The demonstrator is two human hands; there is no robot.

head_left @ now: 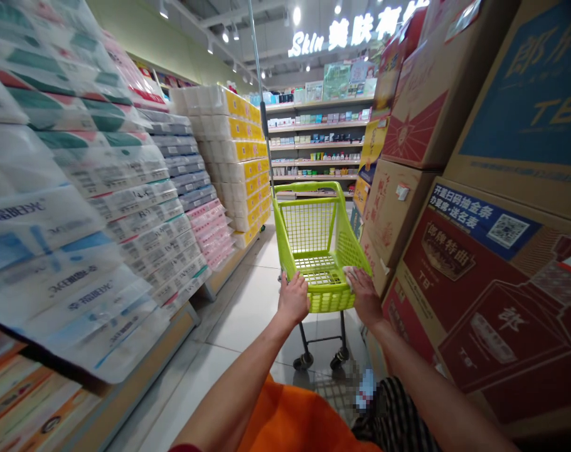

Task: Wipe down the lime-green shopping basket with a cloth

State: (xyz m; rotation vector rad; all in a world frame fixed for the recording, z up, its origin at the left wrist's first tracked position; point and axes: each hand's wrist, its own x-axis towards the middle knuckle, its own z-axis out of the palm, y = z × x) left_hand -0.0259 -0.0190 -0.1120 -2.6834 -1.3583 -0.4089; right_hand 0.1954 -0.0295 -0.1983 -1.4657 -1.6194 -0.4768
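A lime-green plastic shopping cart point(314, 251) stands on small black-wheeled legs straight ahead of me, with a thin grey pole point(261, 107) rising from its left side. My left hand point(293, 299) grips the near rim at its left corner. My right hand point(364, 296) is closed over the near rim at its right corner, and a small white piece of cloth or paper point(348, 275) shows by its fingers. The cart's basket holds nothing visible apart from that white piece.
Stacked plastic-wrapped tissue packs point(97, 182) and yellow-labelled paper rolls point(233, 138) line the left of the tiled aisle point(238, 320). Large printed liquor cartons point(483, 251) crowd the right. Shelves of small boxed products point(318, 138) stand ahead. An orange garment point(295, 424) shows below.
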